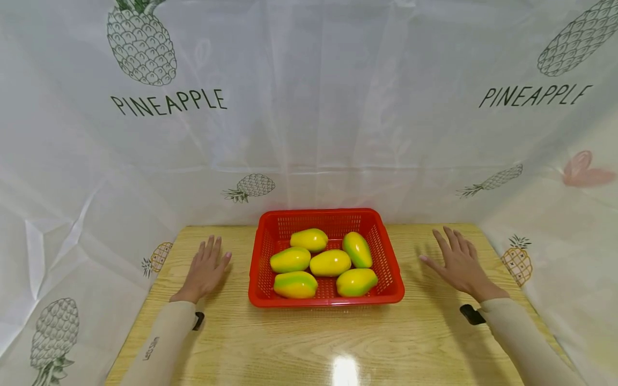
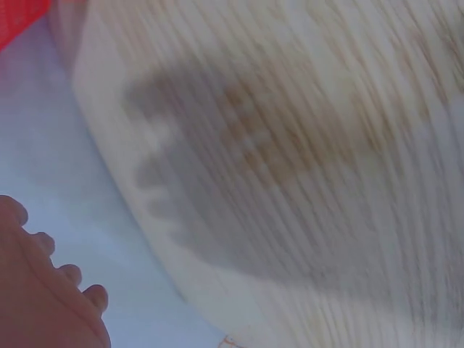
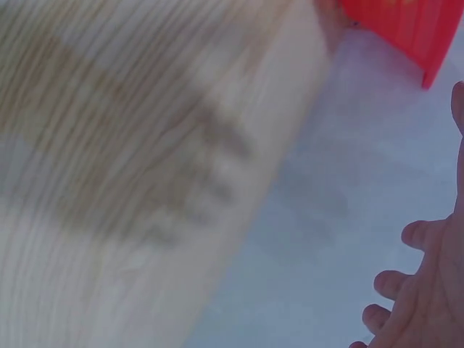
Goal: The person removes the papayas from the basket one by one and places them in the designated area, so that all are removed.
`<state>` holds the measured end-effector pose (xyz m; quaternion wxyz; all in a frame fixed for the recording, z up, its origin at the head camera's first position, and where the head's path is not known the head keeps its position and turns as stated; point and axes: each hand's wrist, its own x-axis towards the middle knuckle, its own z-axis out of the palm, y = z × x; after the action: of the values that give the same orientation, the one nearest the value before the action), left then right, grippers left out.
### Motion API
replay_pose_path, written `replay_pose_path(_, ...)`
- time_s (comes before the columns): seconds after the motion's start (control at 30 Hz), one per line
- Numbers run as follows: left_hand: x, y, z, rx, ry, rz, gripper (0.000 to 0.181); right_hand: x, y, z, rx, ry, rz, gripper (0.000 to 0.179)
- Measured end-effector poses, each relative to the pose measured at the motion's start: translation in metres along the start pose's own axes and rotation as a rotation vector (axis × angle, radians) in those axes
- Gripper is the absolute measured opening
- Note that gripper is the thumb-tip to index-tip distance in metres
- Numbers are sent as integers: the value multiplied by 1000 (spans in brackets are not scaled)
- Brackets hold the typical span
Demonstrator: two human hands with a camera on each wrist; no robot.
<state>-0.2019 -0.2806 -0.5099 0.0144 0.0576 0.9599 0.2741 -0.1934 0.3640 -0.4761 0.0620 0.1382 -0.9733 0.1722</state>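
Observation:
A red plastic basket point(image 1: 327, 301) stands on the wooden table, holding several yellow-green mangoes point(image 1: 330, 263). To the left of it, my left hand point(image 1: 205, 272) hovers over the tabletop, fingers straight and holding nothing. On the basket's other side is my right hand point(image 1: 461, 266), its fingers spread and nothing in its grasp. Both hands are apart from the basket. The left wrist view has the left hand point(image 2: 45, 290) at its lower left edge, with a shadow on the wood. At the right edge of the right wrist view, the right hand point(image 3: 428, 290) shows beside a corner of the basket point(image 3: 413, 32).
The wooden table point(image 1: 270, 348) reaches back to a white sheet point(image 1: 328, 107) printed with pineapples, which also hangs along both sides. Dark straps point(image 1: 472, 314) sit at the wrists, below light sleeves.

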Motion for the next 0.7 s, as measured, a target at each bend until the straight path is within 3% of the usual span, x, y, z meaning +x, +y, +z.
replay_pose_path(0.3,2,14,0,-142,6,42,75,7,-32,-8,-51,23,-90,88)
replay_pose_path(0.43,4,24,-3,-201,-33,37,73,9,-45,-9,-68,33,-139,89)
replay_pose_path(0.7,5,44,-6,-411,-114,42,72,16,-67,-12,-96,-4,-179,90)
